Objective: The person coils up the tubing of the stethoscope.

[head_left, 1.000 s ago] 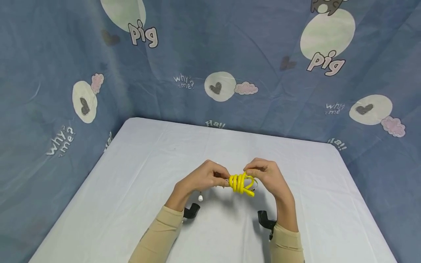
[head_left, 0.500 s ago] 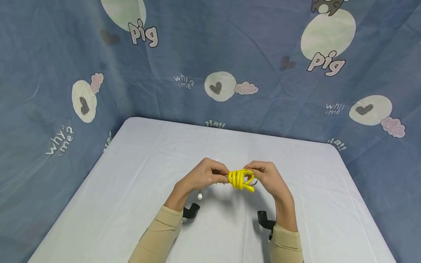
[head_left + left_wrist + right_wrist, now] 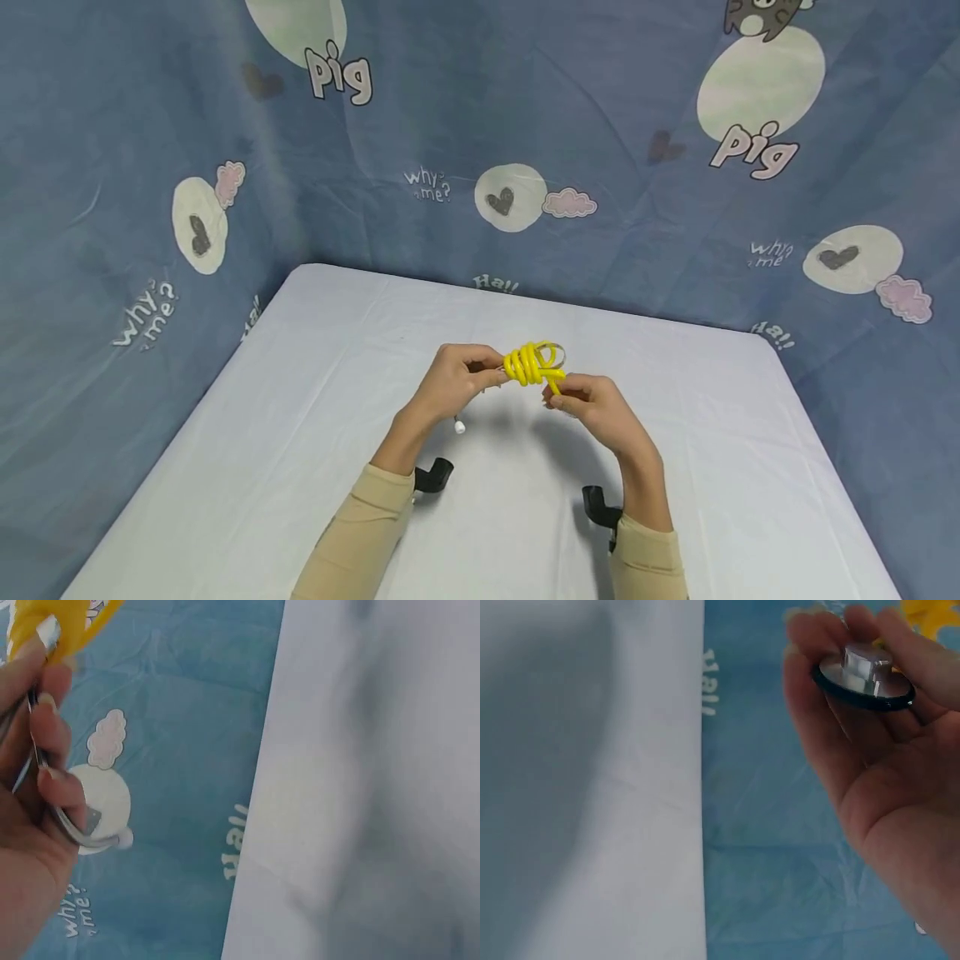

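Yellow coiled tubing (image 3: 532,365) is held in the air above the white surface (image 3: 300,433), between both hands. The left hand (image 3: 452,385) curls round metal tubes (image 3: 45,787) at its left end, an earpiece (image 3: 459,427) dangling below; the right hand (image 3: 592,406), just beneath and right, pinches the round metal chestpiece (image 3: 864,675).

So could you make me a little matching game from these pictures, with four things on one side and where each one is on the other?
Things:
1. yellow coiled tube
2. round metal disc
3. white earpiece tip
4. white tablecloth

Places:
A. dangling below the left hand
B. spread under both hands
C. held up between the two hands
D. pinched in the right hand's fingers

Pairs: 1-C, 2-D, 3-A, 4-B
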A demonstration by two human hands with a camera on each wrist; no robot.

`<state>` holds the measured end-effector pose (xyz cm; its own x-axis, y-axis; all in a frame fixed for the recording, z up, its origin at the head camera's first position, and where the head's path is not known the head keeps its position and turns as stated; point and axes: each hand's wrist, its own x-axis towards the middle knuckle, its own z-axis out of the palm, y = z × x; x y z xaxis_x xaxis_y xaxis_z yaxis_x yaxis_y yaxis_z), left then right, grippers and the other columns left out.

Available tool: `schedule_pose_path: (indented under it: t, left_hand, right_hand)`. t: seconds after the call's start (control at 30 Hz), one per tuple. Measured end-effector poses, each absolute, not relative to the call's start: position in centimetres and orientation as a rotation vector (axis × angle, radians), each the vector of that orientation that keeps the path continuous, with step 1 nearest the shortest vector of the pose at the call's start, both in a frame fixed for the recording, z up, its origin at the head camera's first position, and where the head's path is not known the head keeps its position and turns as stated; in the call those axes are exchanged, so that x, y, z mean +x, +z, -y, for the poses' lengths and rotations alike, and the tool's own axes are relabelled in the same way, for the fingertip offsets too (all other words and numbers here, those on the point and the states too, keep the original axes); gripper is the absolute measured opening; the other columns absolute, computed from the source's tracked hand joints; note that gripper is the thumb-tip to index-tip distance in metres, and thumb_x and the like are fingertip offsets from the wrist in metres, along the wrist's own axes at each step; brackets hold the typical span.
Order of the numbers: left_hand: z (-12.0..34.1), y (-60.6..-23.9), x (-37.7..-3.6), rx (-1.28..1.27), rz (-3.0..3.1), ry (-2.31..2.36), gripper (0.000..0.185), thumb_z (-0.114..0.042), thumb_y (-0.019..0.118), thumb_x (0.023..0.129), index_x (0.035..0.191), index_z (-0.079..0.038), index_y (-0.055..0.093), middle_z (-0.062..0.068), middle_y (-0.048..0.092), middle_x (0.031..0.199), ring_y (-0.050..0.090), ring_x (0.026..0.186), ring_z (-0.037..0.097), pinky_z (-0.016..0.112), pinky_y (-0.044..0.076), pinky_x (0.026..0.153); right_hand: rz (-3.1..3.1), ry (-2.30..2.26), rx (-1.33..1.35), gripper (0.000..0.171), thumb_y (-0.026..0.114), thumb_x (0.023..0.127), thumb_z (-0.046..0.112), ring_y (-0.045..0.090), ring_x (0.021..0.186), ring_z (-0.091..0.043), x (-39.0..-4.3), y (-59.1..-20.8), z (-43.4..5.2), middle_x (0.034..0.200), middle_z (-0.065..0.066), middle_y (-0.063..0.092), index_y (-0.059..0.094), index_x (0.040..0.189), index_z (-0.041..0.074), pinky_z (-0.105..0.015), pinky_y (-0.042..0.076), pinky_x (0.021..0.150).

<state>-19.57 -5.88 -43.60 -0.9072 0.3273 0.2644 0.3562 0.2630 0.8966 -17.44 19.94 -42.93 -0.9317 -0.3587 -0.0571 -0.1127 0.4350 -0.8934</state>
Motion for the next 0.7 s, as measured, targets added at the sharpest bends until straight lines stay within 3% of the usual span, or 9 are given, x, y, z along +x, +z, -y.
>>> schedule_pose_path:
  t: [0.13,0.27,0.43,0.7]
  left_hand:
    - [5.8,-43.9,-19.7,-0.564,2.480,-1.627,0.007,-0.022,0.075,0.087,0.091,-0.025,0.079,-0.011,0.073,0.079,0.063,0.068,0.012,0.030,0.051,0.062]
    - [5.6,-44.1,-19.7,-0.495,2.537,-1.425,0.006,-0.024,0.075,0.086,0.091,-0.024,0.079,-0.014,0.071,0.076,0.059,0.064,0.008,0.030,0.047,0.060]
    - [5.2,-44.3,-19.6,-0.476,2.595,-1.273,0.004,-0.026,0.076,0.086,0.088,-0.025,0.079,-0.014,0.070,0.075,0.056,0.061,0.006,0.028,0.044,0.059]
    - [5.1,-44.3,-19.5,-0.422,2.626,-1.264,0.004,-0.027,0.077,0.085,0.081,-0.025,0.077,-0.014,0.070,0.073,0.056,0.062,0.007,0.028,0.044,0.059]
  right_hand:
    - [-2.440,-1.466,-0.386,0.014,0.065,0.094,0.009,0.071,0.096,-0.030,-17.0,-42.6,-19.5,0.106,-0.015,0.073,0.074,0.105,0.010,-0.038,0.057,0.087]
    - [-2.544,-1.349,-0.435,0.011,0.066,0.092,0.009,0.071,0.081,-0.021,-16.5,-42.0,-18.8,0.094,-0.012,0.073,0.073,0.100,0.011,-0.030,0.056,0.075]
    - [-2.801,-1.066,-0.573,0.007,0.064,0.091,0.005,0.051,0.063,-0.010,-16.2,-41.1,-17.7,0.071,0.001,0.059,0.069,0.088,0.009,-0.023,0.042,0.056]
    - [-3.017,-0.919,-0.616,0.012,0.064,0.087,0.001,0.048,0.064,-0.009,-16.0,-40.8,-16.8,0.075,0.001,0.063,0.072,0.091,0.008,-0.022,0.042,0.057]
